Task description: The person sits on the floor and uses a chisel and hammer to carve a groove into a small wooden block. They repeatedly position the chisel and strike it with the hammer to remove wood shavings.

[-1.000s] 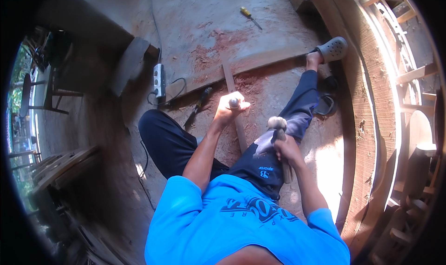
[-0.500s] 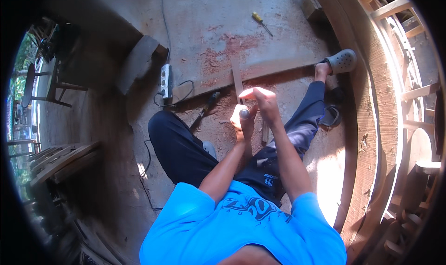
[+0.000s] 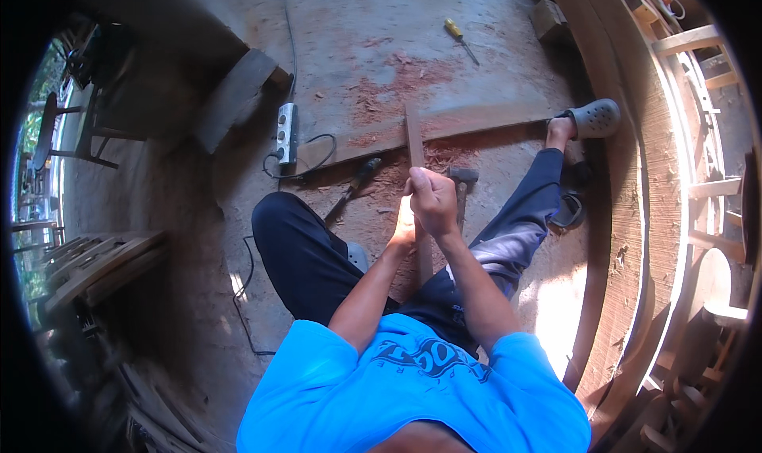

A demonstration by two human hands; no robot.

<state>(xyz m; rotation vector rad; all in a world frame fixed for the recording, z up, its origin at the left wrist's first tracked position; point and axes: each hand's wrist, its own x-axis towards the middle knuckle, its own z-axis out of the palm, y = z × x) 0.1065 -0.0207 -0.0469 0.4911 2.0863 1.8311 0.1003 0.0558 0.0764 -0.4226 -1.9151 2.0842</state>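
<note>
Between my knees, a narrow wooden strip (image 3: 415, 140) runs away from me, its far end across a low board (image 3: 492, 118). My left hand (image 3: 405, 221) is closed above the strip, around a round-butted tool handle seen in the earlier frame. That handle is hidden now. Pressed against it, my right hand (image 3: 435, 203) is closed in a fist on top and partly covers the left fingers. What the right fist holds does not show. Just beyond it lies a hammer (image 3: 463, 174) with a dark head. Reddish wood shavings (image 3: 405, 76) are scattered around the board.
A white power strip (image 3: 286, 132) with a looping cable lies left of the board. Near my left knee is a dark-handled tool (image 3: 361, 177). A yellow-handled screwdriver (image 3: 454, 31) rests farther off. A thick timber (image 3: 635, 215) runs along the right; stacked wood (image 3: 107, 270) stands left.
My right hand has gone from half-opened fingers to a fist pressed over my left. The round handle end has gone out of sight, and the hammer head has come into view.
</note>
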